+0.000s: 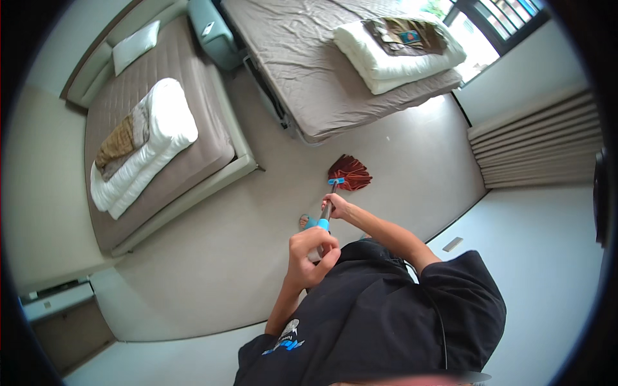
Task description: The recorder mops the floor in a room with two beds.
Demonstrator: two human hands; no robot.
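Observation:
A mop (351,174) with dark red strands and a blue clamp rests its head on the pale floor, ahead of my body. Its handle runs back toward me, grey lower down and light blue further up. My left hand (313,256) is wrapped round the upper end of the handle, close to my chest. Lower on the shaft, nearer the mop head, my right hand (335,206) grips it with fingers closed. Part of a foot in a blue slipper (305,222) shows beside the handle.
A bed (199,116) with a folded white quilt (154,141) stands at the left. Another bed (296,71) carries a second folded quilt (386,67). Between their far ends is a grey-green suitcase (212,35). A pleated curtain (541,141) hangs at the right.

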